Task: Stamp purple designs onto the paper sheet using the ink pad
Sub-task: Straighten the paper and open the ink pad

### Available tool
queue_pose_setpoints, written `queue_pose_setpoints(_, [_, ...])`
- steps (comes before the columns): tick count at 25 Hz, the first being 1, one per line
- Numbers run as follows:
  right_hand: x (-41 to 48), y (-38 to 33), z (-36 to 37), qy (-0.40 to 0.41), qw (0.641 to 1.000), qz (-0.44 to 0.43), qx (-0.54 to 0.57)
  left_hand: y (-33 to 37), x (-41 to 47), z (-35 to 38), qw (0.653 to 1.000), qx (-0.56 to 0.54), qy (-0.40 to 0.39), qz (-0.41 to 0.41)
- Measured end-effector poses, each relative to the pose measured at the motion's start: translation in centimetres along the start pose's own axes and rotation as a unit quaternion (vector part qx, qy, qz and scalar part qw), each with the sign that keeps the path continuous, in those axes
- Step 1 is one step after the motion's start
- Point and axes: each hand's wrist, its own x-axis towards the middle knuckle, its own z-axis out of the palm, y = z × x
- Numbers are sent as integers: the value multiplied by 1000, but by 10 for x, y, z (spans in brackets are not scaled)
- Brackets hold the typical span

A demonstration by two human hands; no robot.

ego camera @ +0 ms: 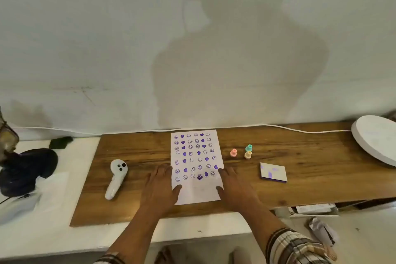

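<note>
A white paper sheet point(198, 193) lies on the wooden board point(137, 152), covered with rows of purple smiley and heart prints. My left hand point(159, 186) rests flat at the sheet's left edge, thumb on the paper. My right hand point(234, 186) rests flat at its right edge, thumb also on the paper. Neither hand holds anything. To the right stand three small stamps: pink point(233, 153), teal point(248, 147) and yellow point(248, 155). The ink pad point(273, 172), white with purple smears, lies further right.
A white handheld controller point(115, 178) lies left of the sheet. A dark object point(25, 169) sits at far left on a white surface. A round white disc point(377, 139) overhangs the board's right end. A white cable point(300, 129) runs along the wall.
</note>
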Motion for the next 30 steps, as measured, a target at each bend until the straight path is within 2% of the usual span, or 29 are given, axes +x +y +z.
queue_pose_setpoints(3, [9,7,22,-33,999,14,-16,-13,12,17,999,7,-32,-30])
queue_pose_setpoints(9, [17,20,44,12,999,-1,-40,-20,10,48,999,32,-35,-19])
queue_pose_setpoints(14, [15,22,47,17,999,-10,-39,-17,6,46,998,50,-17,-15])
queue_pose_setpoints(30, [20,28,37,11,998,-40,-49,-12,24,44,992,76,-83,-50])
